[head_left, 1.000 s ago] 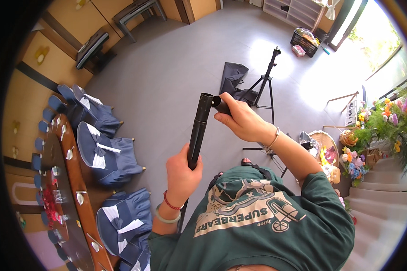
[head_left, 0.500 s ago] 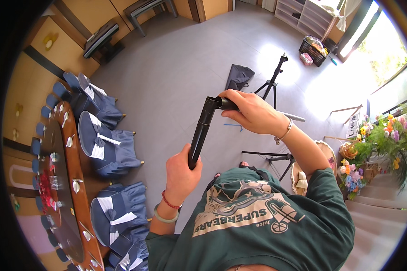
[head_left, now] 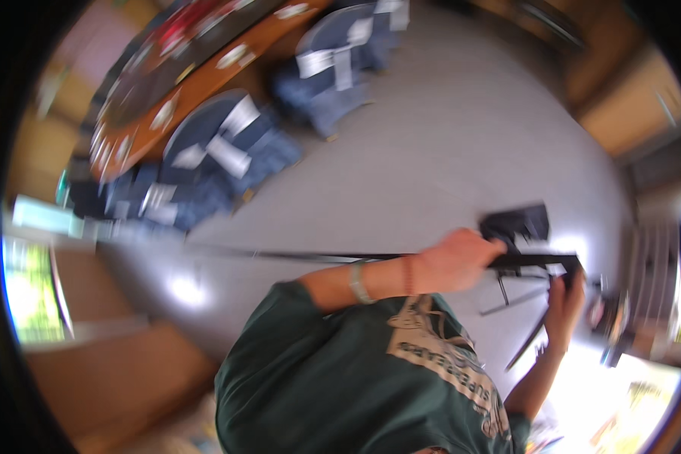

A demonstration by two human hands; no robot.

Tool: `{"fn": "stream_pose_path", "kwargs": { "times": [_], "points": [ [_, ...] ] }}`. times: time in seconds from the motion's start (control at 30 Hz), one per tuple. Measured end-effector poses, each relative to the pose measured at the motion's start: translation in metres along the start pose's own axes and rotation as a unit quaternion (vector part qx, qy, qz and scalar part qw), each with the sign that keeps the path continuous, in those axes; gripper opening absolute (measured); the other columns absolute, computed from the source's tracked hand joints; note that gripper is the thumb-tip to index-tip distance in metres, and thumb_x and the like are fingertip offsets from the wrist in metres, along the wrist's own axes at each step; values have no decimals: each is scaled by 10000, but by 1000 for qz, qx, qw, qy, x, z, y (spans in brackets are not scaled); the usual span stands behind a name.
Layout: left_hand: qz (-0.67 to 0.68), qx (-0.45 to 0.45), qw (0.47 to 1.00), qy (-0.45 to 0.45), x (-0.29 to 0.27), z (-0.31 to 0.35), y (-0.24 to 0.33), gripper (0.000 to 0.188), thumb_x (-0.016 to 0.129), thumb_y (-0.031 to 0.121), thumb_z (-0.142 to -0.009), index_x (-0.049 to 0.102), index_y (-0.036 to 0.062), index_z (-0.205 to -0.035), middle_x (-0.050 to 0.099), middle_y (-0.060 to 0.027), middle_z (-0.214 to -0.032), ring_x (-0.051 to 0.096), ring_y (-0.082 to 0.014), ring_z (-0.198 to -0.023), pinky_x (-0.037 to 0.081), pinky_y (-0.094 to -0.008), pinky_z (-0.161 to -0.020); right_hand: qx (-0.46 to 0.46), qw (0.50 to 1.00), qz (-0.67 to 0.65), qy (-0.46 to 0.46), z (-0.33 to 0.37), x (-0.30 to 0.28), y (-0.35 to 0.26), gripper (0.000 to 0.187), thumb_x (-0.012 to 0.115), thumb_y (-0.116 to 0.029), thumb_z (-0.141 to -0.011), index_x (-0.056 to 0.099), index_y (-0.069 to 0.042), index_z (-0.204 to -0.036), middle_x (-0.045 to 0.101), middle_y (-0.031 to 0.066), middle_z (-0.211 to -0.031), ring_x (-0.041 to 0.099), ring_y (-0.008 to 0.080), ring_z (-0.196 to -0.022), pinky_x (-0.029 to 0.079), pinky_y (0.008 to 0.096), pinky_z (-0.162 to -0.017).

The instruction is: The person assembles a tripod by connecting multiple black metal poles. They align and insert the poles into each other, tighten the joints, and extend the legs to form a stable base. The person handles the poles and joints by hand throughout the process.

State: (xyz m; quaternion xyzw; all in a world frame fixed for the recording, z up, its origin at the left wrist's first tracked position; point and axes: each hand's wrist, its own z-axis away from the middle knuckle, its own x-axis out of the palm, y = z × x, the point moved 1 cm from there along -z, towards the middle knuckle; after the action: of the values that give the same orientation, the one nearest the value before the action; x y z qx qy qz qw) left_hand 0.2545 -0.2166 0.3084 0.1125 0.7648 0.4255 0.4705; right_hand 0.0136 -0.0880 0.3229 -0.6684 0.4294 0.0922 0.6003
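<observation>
The picture is blurred by motion. My left hand [head_left: 454, 261] is closed around a black pole [head_left: 533, 259], right of the middle. The pole passes through the fist, and its thin length runs far out to the left behind my forearm. At the pole's right end, my right hand [head_left: 566, 306] grips near a corner where a second black tube [head_left: 528, 346] seems to slant down and left. How the two tubes join there cannot be made out. Just beyond my hands lies a dark fabric bag [head_left: 518, 222] on the floor.
A long table [head_left: 197, 79] with place settings stands at the upper left. Chairs [head_left: 231, 147] in blue covers with white bows line it. Thin dark stand legs [head_left: 511, 304] show below the pole. Wooden cabinets [head_left: 632, 113] are at the upper right, with bright daylight at the lower right.
My view has swung round, so the table now sits at the upper left. Both hands have shifted right with the pole, which now lies nearly level and reaches far left.
</observation>
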Motion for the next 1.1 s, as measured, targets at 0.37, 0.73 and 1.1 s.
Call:
{"fn": "stream_pose_path", "kwargs": {
  "times": [0.37,0.73,1.1],
  "points": [
    [-108,-13,994,31,40,-26,2,164,644,39,-691,586,2,-841,614,-139,-667,635,-290,-700,499,-368,-608,-50,994,-71,-65,-27,0,39,199,409,-209,-983,441,-40,-883,407,1,-613,378,63,-512,299,201,-471],
    [-124,32,984,123,45,-31,-11,145,647,48,-652,565,7,-765,556,-113,-561,606,-300,-594,476,-368,-543,-74,990,-92,-75,-40,15,37,231,370,-213,-985,429,-32,-854,449,24,-625,414,90,-545,343,230,-521],
    [-122,49,987,91,42,-34,-11,152,635,51,-652,576,-14,-777,570,-131,-585,617,-320,-622,490,-382,-541,-50,990,-120,-57,-37,14,48,208,376,-187,-985,419,-9,-886,435,38,-653,406,95,-558,344,227,-509]
  ]
}}
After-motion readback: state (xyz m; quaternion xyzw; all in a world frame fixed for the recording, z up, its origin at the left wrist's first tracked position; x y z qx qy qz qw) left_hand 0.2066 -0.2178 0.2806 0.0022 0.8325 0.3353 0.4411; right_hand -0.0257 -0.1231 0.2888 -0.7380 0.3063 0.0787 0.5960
